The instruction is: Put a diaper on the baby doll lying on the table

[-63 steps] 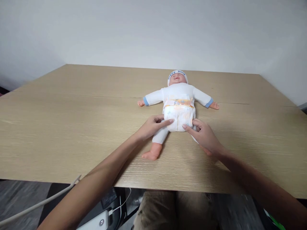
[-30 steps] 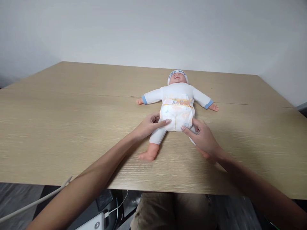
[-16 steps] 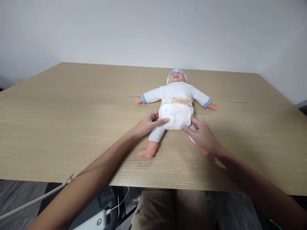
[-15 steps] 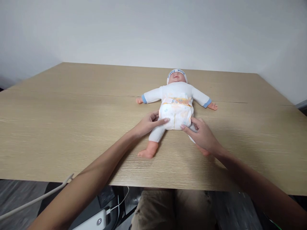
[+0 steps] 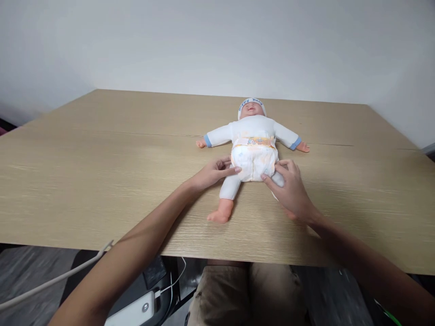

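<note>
A baby doll [image 5: 255, 123] in a white suit with blue cuffs and a lettered white cap lies on its back, arms spread, feet towards me. Around its hips is a white diaper [image 5: 253, 158] with an orange printed waistband. My left hand [image 5: 217, 174] grips the diaper's edge at the leg on the left, thumb on the front and fingers curled by the side. On the other side, my right hand [image 5: 288, 185] pinches the diaper's leg edge between thumb and fingers. That hand partly covers the doll's leg and foot there.
The doll rests on a wide wooden table [image 5: 118, 181] that reaches a pale wall [image 5: 217, 45]. Below the front edge are a white power bank [image 5: 136, 310] with a cable and my legs [image 5: 227, 294]. A pale cable [image 5: 50, 283] runs by my left forearm.
The doll's hips and the leg on the left have shifted slightly right, along with the diaper. My right hand has moved slightly right; both hands keep hold of the diaper's edges.
</note>
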`<action>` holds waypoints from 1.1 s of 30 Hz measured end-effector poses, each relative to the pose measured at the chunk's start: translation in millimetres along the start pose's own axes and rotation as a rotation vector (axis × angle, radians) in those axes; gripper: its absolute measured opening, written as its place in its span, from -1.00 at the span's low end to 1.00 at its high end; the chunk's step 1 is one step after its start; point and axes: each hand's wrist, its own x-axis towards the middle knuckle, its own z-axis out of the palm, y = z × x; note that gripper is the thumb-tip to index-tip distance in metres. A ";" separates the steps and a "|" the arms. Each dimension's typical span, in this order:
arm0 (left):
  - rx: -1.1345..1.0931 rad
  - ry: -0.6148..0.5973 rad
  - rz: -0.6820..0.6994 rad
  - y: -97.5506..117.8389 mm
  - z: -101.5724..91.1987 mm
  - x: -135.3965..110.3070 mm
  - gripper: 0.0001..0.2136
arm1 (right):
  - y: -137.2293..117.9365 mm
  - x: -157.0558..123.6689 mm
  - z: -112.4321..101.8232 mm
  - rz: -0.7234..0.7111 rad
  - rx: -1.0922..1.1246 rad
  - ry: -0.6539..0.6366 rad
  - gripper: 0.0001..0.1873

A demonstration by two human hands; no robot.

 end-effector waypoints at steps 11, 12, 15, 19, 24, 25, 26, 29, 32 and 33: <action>0.746 0.369 0.342 -1.6 -4.7 -12.1 -0.71 | 8.4 18.1 -36.8 -0.042 0.012 0.102 -0.62; 0.822 0.419 0.393 -3.0 -5.1 -13.2 -0.73 | 10.7 18.9 -35.1 -0.085 -0.008 0.139 -0.64; 0.960 0.476 0.518 -5.7 -8.2 -14.6 -0.76 | 15.0 17.6 -25.2 -0.245 -0.080 0.184 -0.76; 0.980 0.447 0.614 -5.9 -11.2 -12.8 -0.82 | 11.4 12.0 -17.2 -0.383 -0.117 0.107 -0.63; 0.906 0.414 0.592 -10.3 -7.7 -8.7 -0.79 | 9.3 9.8 -18.6 -0.465 -0.102 -0.006 -0.51; 0.899 0.415 0.592 -11.7 -7.4 -8.0 -0.78 | 10.6 10.1 -18.6 -0.477 -0.101 -0.016 -0.50; 0.903 0.421 0.601 -13.2 -7.6 -7.3 -0.77 | 12.1 10.6 -18.4 -0.487 -0.101 -0.025 -0.50; 0.980 0.463 0.692 -15.9 -10.7 -6.1 -0.78 | 16.7 12.3 -17.5 -0.501 -0.102 -0.037 -0.49; 1.060 0.549 0.811 -15.8 -14.4 -5.9 -0.82 | 18.9 14.2 -17.4 -0.514 -0.085 -0.019 -0.41; 1.066 0.584 0.830 -15.3 -15.0 -5.8 -0.83 | 19.3 14.8 -17.4 -0.522 -0.080 -0.013 -0.38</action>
